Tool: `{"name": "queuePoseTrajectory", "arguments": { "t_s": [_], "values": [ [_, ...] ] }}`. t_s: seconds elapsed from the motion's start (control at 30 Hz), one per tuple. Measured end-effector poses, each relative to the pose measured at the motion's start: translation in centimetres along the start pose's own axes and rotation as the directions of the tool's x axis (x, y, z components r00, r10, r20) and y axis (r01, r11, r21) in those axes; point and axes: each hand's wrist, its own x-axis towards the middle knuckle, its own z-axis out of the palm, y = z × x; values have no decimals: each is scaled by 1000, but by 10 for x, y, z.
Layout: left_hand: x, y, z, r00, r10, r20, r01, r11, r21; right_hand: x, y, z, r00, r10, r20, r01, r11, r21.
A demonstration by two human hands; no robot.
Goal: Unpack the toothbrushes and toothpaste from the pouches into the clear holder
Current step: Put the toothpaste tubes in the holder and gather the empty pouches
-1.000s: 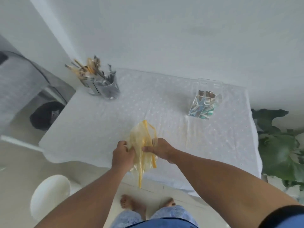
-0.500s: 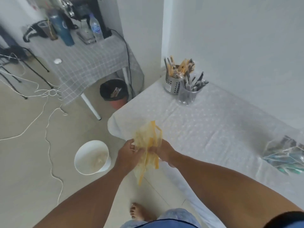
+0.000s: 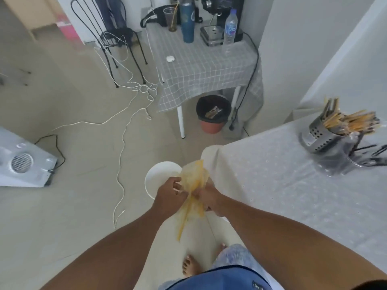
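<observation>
- Yellow mesh forms the pouch (image 3: 194,178), which we hold in the air between both hands, above the floor and over the near rim of a white bucket (image 3: 159,174), just off the corner of the white-clothed table (image 3: 282,185)
- Our left hand (image 3: 169,195) pinches the pouch fabric between thumb and curled fingers; our right hand (image 3: 207,197) grips the opposite side, its fingertips hidden in the mesh
- Yellow drawstrings (image 3: 184,222) hang loose below the hands
- We judge the step in hand to be disposal of an emptied pouch; we cannot tell whether anything remains inside
- The clear holder lies outside this view; a metal caddy (image 3: 320,137) of wrapped sticks stands on the table, well apart
- The next move calls for releasing the pouch over the bucket, then turning back towards the table for another pouch
</observation>
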Motion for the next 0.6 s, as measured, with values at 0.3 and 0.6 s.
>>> {"name": "queuePoseTrajectory", "arguments": {
  "t_s": [0.3,0.6],
  "values": [
    [65,-28,-21,957,-256,-139,249,966,-65,97,-37,10,958,242,157,-232,970,-78],
    [136,-48,-49,877,-460,-140,433,882,-188,185,-71,18,872,425,245,-405,905,-129]
  ]
}}
